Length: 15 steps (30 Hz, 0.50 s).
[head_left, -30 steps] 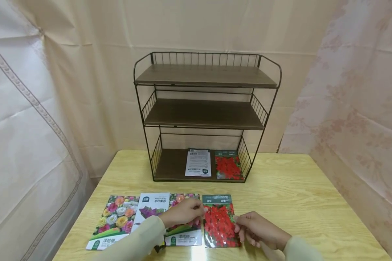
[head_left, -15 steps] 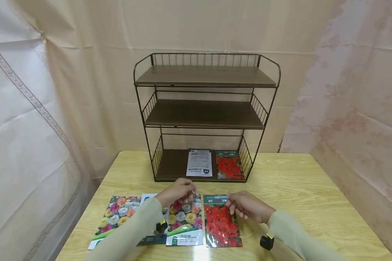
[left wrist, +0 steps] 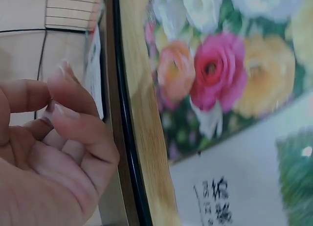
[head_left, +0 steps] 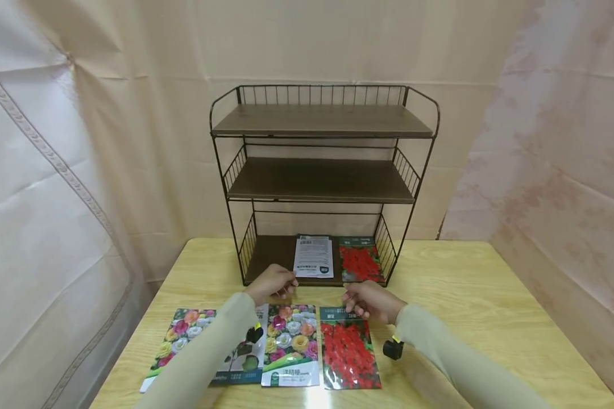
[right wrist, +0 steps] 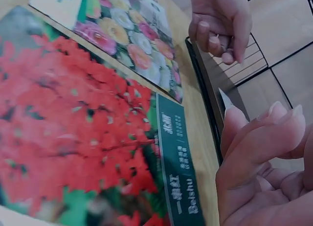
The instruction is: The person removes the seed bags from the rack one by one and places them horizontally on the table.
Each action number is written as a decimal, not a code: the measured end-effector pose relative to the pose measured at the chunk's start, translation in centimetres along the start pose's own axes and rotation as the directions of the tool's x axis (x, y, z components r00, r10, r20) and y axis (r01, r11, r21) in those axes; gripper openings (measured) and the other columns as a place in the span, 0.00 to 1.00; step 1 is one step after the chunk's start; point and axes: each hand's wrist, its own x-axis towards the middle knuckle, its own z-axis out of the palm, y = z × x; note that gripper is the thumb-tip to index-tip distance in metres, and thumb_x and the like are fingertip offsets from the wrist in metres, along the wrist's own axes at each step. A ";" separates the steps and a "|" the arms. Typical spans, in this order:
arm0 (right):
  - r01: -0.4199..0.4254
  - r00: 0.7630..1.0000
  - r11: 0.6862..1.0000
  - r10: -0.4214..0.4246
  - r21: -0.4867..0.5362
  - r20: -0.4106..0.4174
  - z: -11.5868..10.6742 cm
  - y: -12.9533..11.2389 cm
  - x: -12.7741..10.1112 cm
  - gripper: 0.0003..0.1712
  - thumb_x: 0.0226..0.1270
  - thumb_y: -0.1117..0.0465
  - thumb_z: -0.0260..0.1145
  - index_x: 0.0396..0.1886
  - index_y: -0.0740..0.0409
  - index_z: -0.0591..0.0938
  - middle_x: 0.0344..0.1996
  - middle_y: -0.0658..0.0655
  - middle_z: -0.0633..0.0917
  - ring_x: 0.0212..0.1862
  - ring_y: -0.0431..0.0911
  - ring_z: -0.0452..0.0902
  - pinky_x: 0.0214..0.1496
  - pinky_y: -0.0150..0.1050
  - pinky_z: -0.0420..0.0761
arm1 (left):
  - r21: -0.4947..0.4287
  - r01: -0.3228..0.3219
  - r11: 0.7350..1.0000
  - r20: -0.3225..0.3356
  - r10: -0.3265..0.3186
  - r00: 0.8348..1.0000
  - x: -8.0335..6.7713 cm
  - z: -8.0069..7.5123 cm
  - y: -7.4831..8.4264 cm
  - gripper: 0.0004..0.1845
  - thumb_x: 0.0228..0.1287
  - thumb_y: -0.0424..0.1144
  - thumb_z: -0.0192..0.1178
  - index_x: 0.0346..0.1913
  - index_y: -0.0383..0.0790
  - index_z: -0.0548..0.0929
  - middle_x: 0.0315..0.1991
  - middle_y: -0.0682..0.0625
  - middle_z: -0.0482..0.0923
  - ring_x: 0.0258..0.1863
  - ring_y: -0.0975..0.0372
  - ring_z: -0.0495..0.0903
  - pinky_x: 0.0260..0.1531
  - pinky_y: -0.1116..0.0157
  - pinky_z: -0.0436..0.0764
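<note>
My left hand point(head_left: 273, 283), fingers loosely bent and holding nothing, is over the front edge of the bottom shelf, its fingertips near a white text-covered seed packet point(head_left: 313, 258). My right hand point(head_left: 372, 301) is also loosely bent and holds nothing. It hovers over the top edge of a red-flowered seed packet point(head_left: 349, 355) on the table, its fingertips near the shelf front. A matching red-flowered packet point(head_left: 361, 262) lies at the right end of the bottom shelf. Left of the red packet on the table is a packet with multicoloured blooms point(head_left: 290, 341).
A three-tier rack point(head_left: 321, 177) with dark metal wire sides stands at the back of the wooden table point(head_left: 460, 295). At the front left lie a packet with leaves point(head_left: 243, 363), partly under my left sleeve, and another multicoloured flower packet point(head_left: 179, 332). Draped cloth point(head_left: 148, 142) hangs behind.
Both hands have moved forward from the packets on the table toward the bottom shelf. The multicoloured and red packets on the table have stayed nearly in place.
</note>
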 end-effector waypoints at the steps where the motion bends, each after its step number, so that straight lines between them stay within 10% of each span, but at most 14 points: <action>1: -0.004 1.000 1.000 0.004 0.004 -0.001 0.1 -0.2 0.4 0.25 0.83 0.52 0.52 0.51 0.74 0.79 0.23 0.52 0.83 0.17 0.34 0.66 0.18 0.25 0.68 | 0.016 -0.002 1.000 -0.002 0.002 1.000 0.1 -0.2 0.0 0.22 0.84 0.39 0.47 0.42 0.21 0.84 0.25 0.42 0.82 0.16 0.64 0.71 0.19 0.66 0.72; 15: -0.073 0.995 0.997 0.074 0.025 -0.071 0.8 -0.7 3.9 0.27 0.85 0.53 0.48 0.55 0.76 0.79 0.24 0.53 0.83 0.17 0.33 0.65 0.19 0.25 0.68 | 0.039 0.120 0.992 -0.044 -0.118 0.992 2.0 0.1 -0.8 0.25 0.83 0.43 0.49 0.37 0.24 0.86 0.22 0.44 0.81 0.12 0.64 0.69 0.13 0.67 0.70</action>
